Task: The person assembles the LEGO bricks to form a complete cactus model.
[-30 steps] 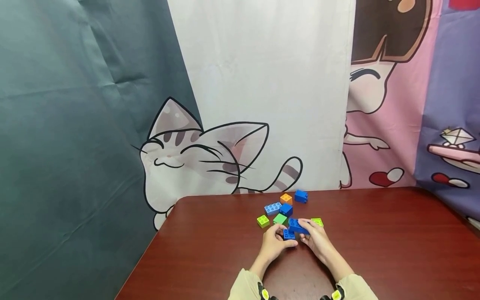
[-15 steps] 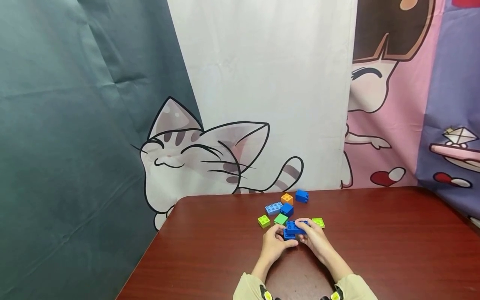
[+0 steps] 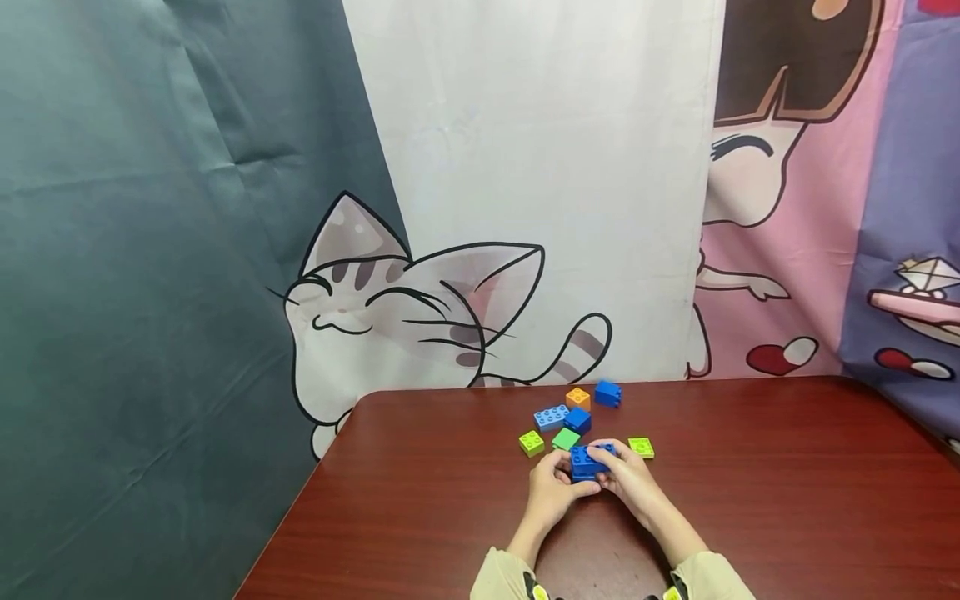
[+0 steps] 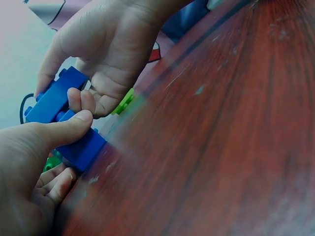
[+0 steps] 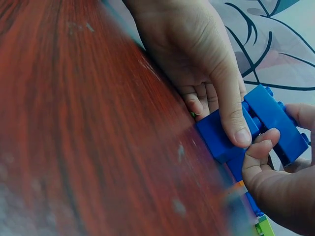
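Note:
Between both hands, low over the front of the table, are two blue toy building bricks. My left hand [image 3: 552, 496] grips the lower brick [image 4: 84, 148], its thumb along one side and its fingers on the opposite side. The longer upper brick [image 3: 583, 463] is pinched by my right hand [image 3: 633, 483], with the thumb on its studded top. In the right wrist view the upper brick [image 5: 276, 124] sits against the lower brick's studs, slightly tilted, with a narrow gap showing. From the head view the upper brick covers most of the lower one.
Beyond the hands on the brown table [image 3: 420, 483] lie a green brick [image 3: 566, 439], a lime brick [image 3: 532, 443], a light blue brick [image 3: 551, 417], a dark blue brick [image 3: 577, 419], an orange brick [image 3: 577, 398] and another blue brick [image 3: 608, 393]. A lime piece [image 3: 641, 447] lies right.
My right hand has brought the upper blue brick left and down over the lower one, covering its studs. My left hand has kept its grip almost in place.

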{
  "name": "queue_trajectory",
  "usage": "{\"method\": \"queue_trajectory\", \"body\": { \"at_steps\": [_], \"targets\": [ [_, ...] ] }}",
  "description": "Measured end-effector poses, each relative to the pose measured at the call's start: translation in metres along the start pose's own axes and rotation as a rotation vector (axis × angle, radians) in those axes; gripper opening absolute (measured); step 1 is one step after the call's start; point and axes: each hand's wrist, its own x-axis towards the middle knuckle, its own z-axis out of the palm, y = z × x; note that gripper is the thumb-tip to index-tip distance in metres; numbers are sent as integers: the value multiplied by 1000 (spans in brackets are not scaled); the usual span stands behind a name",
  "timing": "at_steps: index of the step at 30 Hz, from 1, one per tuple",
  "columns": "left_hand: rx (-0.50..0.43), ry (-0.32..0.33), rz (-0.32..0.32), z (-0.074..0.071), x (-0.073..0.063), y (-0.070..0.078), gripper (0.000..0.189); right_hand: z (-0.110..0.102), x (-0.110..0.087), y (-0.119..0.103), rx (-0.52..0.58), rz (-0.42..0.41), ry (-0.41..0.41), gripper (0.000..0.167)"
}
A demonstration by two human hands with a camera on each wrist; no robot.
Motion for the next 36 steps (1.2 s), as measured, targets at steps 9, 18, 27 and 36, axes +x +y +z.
{"method": "queue_trajectory", "body": {
  "at_steps": [9, 18, 27, 36],
  "targets": [
    [4, 10, 15, 1, 0, 0, 36, 0, 2, 4, -26, 0, 2, 35],
    [15, 14, 28, 1, 0, -2, 36, 0, 1, 4, -32, 6, 6, 34],
    [24, 10, 25, 0, 0, -1, 36, -2, 1, 2, -111, 25, 25, 39],
    [27, 4, 32, -1, 0, -2, 36, -3, -2, 3, -61, 32, 1, 45]
  ]
}}
